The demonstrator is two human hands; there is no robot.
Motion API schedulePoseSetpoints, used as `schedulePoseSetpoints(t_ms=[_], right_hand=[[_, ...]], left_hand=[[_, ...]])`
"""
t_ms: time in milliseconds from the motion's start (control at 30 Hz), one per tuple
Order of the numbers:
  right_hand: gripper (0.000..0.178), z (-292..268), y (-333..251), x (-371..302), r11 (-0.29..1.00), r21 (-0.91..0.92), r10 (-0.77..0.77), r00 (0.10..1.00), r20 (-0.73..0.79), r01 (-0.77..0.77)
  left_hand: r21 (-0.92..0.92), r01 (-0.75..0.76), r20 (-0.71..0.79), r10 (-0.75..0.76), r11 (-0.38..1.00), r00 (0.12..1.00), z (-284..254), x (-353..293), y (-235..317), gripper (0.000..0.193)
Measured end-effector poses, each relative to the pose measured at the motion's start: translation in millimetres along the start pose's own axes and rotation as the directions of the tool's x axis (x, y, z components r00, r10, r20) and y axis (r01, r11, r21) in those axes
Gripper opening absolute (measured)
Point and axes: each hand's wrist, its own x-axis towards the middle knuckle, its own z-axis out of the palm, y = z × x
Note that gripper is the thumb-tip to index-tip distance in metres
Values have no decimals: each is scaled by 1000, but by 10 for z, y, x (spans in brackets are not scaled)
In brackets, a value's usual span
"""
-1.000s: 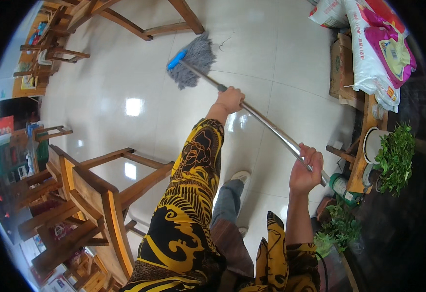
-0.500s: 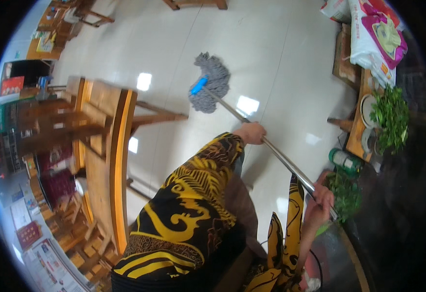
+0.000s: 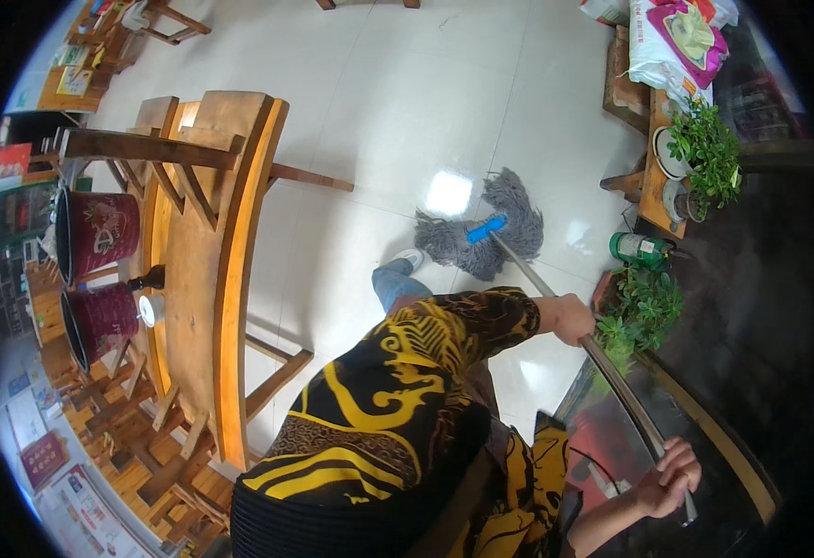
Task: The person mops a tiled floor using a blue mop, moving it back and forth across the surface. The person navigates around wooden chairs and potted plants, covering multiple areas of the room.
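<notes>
Floor (image 3: 407, 102) tiles, pale and glossy, spread below us and hold bright patches of reflected light. To our left we see a long wooden table (image 3: 198, 307). Our grey mop (image 3: 453, 244) rests on the tiles ahead, its strands fanned out, its metal handle (image 3: 621, 391) slanting back toward our lower right. At upper right we find a white sack (image 3: 651, 48) and, nearer, a leafy potted plant (image 3: 707, 153). Two maroon tubs (image 3: 102, 232) show past the table, and a green container (image 3: 640, 249) sits over to our right. One shoe (image 3: 409, 260) is just left of the strands. Our left hand (image 3: 570, 319) wraps the handle partway along; our right hand (image 3: 667, 481) curls round it near its end. A blue clamp (image 3: 487, 228) joins strands and handle.
</notes>
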Motion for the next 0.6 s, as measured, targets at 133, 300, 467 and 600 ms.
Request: schedulePoseSetpoints(t_ms=[133,300,467,600], right_hand=[[37,446,-412,228,977,60,-201,977,-75,206],[34,1141,-623,528,965,57,-248,964,-98,254],[25,1969,-109,1031,916,271,-297,954,-36,295],[26,2609,680,1053,952,278,-115,992,-55,126]], left_hand=[[65,-49,-202,61,997,977,-445,-563,78,17],[121,-21,-241,50,992,969,-1110,-1364,-220,14],[212,243,-249,-188,946,950,-1689,-2068,-882,10],[1,439,-311,-417,899,854,-1500,-2395,-1747,14]])
